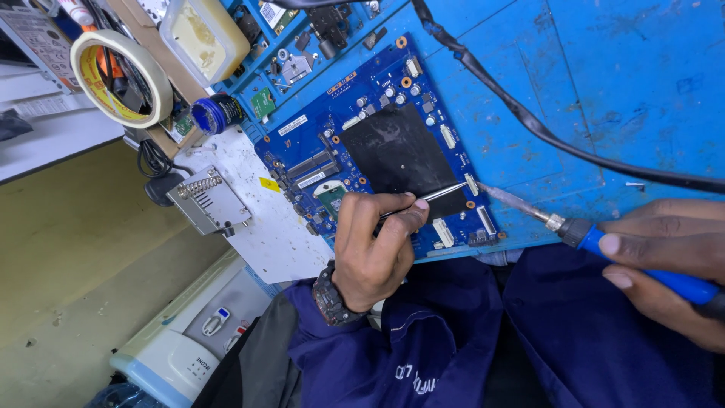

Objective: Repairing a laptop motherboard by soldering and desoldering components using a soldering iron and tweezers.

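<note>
Item: blue circuit board (377, 143), laid flat and skewed on a blue tabletop (604, 68); a large black square patch is carried at its centre, with white connectors set along its edges.

Left hand (374, 245): placed over the near edge of the circuit board, fingers pinched shut on metal tweezers (434, 196), whose tips are brought to the near right corner of the black patch. A dark wristwatch (328, 298) is worn on this wrist.

Right hand (668, 261): held off the right side of the circuit board, closed around the blue handle of a soldering iron (604, 245). The iron's metal tip is pointed at the board's right edge, just beside the tweezer tips; whether it touches cannot be told.

Black cable (529, 121): run across the tabletop, beyond the circuit board's right side.

Left of the circuit board: a white slab (257, 227), on which a small grey metal box with a spring (208, 200) is set. Beyond the board's far left corner: a roll of tape (121, 75), a yellowish plastic tub (204, 34) and a small blue round tin (211, 113). Below the circuit board, dark blue sleeves are seen.
</note>
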